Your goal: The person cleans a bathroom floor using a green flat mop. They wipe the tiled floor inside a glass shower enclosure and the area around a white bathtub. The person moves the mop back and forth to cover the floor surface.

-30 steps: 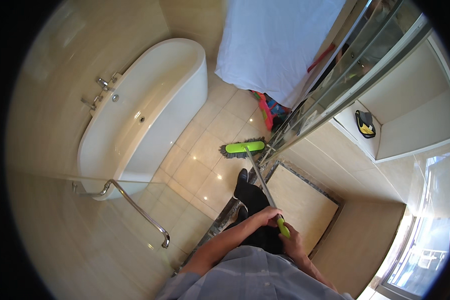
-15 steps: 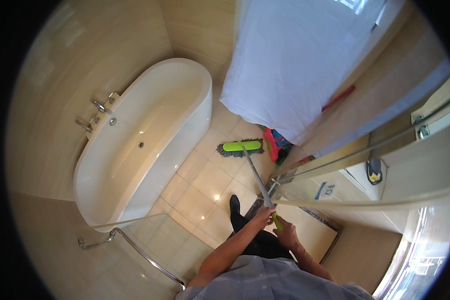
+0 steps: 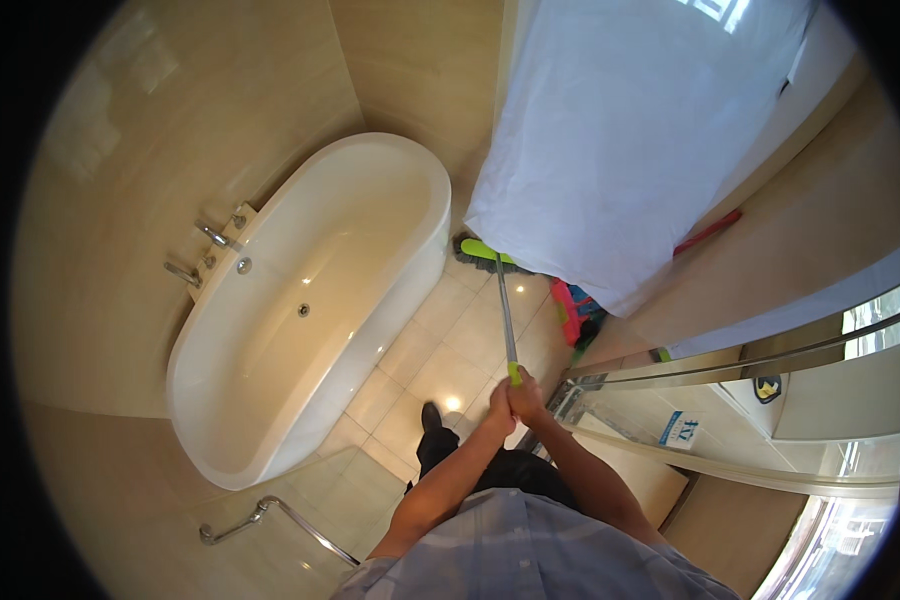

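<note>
Both of my hands are closed round the green grip end of a mop, close together in front of my body. My left hand (image 3: 502,404) sits beside my right hand (image 3: 528,396), and their fingers overlap. From them the mop's grey metal pole (image 3: 507,322) runs away to a bright green head with grey fringe (image 3: 480,251). That head lies on the tiled floor (image 3: 425,345) past the tub's far end. The hanging white sheet (image 3: 610,150) covers part of its right side.
A white oval bathtub (image 3: 315,400) with wall taps (image 3: 213,236) stands at the left. Pink and blue items (image 3: 570,312) lie under the sheet's hem. A glass panel with a metal handle (image 3: 305,528) is near left; curved shower glass (image 3: 740,470) is at right.
The mop head has moved away from me, partly under the sheet. My hands have shifted forward and closer together on the grip. The view has shifted slightly.
</note>
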The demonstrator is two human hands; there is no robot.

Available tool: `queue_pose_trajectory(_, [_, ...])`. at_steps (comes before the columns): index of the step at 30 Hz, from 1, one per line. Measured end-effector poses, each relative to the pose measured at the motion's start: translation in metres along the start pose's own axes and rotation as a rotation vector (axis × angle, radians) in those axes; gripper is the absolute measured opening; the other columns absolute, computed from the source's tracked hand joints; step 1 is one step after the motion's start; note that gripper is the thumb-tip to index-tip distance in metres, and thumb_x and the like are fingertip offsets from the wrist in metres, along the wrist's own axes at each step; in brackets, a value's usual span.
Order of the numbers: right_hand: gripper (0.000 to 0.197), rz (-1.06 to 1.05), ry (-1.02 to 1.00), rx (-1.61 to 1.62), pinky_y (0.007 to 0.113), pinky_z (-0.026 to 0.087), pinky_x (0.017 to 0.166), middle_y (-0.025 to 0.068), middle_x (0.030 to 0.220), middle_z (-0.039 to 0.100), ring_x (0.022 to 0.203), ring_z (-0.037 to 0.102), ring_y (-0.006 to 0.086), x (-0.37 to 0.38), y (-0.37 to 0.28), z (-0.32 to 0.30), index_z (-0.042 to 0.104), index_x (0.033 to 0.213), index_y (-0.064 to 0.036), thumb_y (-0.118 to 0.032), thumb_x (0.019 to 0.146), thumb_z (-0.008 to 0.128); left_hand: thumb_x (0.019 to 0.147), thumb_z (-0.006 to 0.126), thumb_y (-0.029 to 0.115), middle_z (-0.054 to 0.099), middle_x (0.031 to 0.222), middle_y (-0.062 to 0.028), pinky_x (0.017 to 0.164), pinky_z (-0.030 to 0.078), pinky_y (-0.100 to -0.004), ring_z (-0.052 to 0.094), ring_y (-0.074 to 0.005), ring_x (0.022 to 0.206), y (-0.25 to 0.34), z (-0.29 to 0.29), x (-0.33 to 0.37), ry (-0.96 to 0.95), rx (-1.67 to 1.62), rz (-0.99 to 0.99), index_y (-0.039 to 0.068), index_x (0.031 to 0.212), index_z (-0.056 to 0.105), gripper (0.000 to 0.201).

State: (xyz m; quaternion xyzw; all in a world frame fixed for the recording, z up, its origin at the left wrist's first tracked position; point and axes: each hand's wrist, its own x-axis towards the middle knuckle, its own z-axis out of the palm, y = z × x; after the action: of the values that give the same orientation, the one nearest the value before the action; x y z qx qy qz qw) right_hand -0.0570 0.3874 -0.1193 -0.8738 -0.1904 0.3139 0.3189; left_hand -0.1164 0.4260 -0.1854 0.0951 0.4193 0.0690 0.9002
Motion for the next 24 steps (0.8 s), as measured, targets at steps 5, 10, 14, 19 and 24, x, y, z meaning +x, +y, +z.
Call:
queue_pose_trajectory(5, [0.050,0.113,-0.112,-0.053,0.053,0.051,0.082,0.0317,0.100,0.063,0.095,0.061,0.0496,0.010,-0.044,0.064,0.045,0.121,0.0027,-0.021,0.080,0.060,0.097,0.034,0.048,0.064,0.102,-0.0094,0.088,0.048,-0.0448,0.060,-0.0290,0.097,0.077,-0.040,-0.028,-0.013,-0.152,-0.133,0.011,0.108,0.056,0.045])
queue_pose_trajectory(10, [0.046,0.143,-0.186,-0.173,0.050,0.054,0.071,0.0280,0.083,0.065,0.081,0.066,0.0436,-0.022,-0.073,0.063,0.047,0.108,0.0028,-0.017,0.072,0.067,0.093,0.050,0.046,0.055,0.118,-0.0150,0.087,0.044,-0.0434,0.055,-0.0292,0.104,0.117,-0.093,-0.023,0.119,0.110,-0.321,0.012,0.147,0.027,0.068])
queue_pose_trajectory(14, [0.050,0.060,-0.221,-0.265,0.053,0.051,0.074,0.0282,0.081,0.064,0.079,0.064,0.0454,-0.089,-0.073,0.047,0.045,0.113,0.0005,-0.015,0.071,0.066,0.090,0.057,0.045,0.061,0.111,-0.0178,0.088,0.046,-0.0493,0.061,-0.0333,0.100,0.130,-0.052,-0.033,0.190,0.286,-0.468,0.008,0.139,0.038,0.064])
queue_pose_trajectory(19, [0.061,-0.013,-0.365,-0.392,0.050,0.051,0.072,0.0257,0.082,0.065,0.078,0.063,0.0455,-0.164,-0.115,-0.014,0.046,0.127,-0.0093,-0.020,0.070,0.066,0.083,0.064,0.026,0.064,0.094,-0.0191,0.076,0.056,-0.0476,0.066,-0.0329,0.080,0.118,-0.086,-0.008,0.126,0.518,-0.652,0.003,0.098,0.055,0.029])
queue_pose_trajectory(24, [0.069,0.034,-0.425,-0.473,0.046,0.051,0.072,0.0219,0.076,0.065,0.075,0.063,0.0398,-0.191,-0.136,-0.079,0.058,0.130,-0.0228,-0.018,0.061,0.068,0.077,0.066,0.027,0.061,0.083,-0.0160,0.071,0.057,-0.0438,0.065,-0.0302,0.075,0.100,-0.076,-0.031,0.137,0.603,-0.849,0.002,0.089,0.055,0.030])
